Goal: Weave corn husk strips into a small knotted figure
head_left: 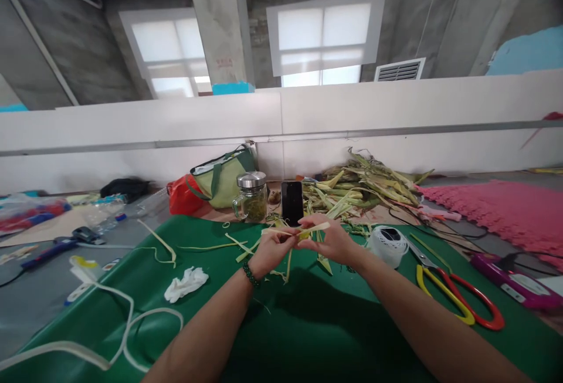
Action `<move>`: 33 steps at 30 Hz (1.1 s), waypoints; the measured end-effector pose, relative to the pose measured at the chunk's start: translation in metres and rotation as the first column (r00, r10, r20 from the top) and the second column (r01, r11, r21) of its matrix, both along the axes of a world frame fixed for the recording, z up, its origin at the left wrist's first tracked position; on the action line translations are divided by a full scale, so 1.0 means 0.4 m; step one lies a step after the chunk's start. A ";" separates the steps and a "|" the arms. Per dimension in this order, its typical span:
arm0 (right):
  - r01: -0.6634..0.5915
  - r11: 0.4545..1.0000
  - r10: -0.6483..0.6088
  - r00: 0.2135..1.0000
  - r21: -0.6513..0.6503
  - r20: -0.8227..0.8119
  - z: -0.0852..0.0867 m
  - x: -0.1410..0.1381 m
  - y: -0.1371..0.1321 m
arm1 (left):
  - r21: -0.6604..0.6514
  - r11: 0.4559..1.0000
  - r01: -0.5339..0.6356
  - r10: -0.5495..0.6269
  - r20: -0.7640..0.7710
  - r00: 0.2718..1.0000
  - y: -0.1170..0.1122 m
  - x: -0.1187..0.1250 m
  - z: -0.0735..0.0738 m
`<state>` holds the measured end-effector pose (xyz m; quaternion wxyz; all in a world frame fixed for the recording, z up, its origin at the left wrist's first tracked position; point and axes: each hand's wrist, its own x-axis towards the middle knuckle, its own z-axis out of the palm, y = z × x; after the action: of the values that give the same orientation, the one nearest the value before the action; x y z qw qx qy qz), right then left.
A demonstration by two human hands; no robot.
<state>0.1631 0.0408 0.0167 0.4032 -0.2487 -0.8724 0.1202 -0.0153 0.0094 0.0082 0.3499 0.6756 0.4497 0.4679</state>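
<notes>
A pale strip of dried plant husk (319, 228) is stretched between my hands above the green mat (308, 318). My left hand (273, 249), with a dark green bead bracelet on its wrist, pinches the strip near its middle. Fingers of my right hand (331, 241) are closed on the same strip, close to the left fingertips. Just behind the hands a black phone (291, 202) stands upright. Loose husk scraps (246, 248) lie around and beneath the hands. Part of the strip is hidden by the fingers.
A lidded glass mug (254, 204) and a green bag (226, 180) stand behind left. A husk pile (365, 186) lies behind right. White string (387, 248), red-and-yellow-handled scissors (453, 289) and a magenta device (516, 282) lie right. Crumpled tissue (186, 284) and white cord (127, 324) lie left.
</notes>
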 end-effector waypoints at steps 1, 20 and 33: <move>-0.030 0.999 0.029 0.999 -0.023 -0.044 -0.001 -0.004 -0.004 | 0.017 0.999 0.036 -0.035 -0.021 0.999 -0.002 0.004 -0.003; 0.311 0.950 -0.265 0.810 0.000 -0.524 0.131 0.139 -0.052 | -0.580 0.805 0.121 0.052 0.272 0.961 0.025 0.019 0.097; 0.142 0.807 -0.146 0.989 -0.573 0.040 -0.026 0.008 0.023 | -0.455 0.830 0.322 -0.076 0.479 0.874 0.038 -0.021 0.013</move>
<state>0.1664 0.0500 0.0064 0.3202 -0.4235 -0.7730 0.3472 -0.0236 0.0247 0.0136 0.6603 0.4751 0.3930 0.4287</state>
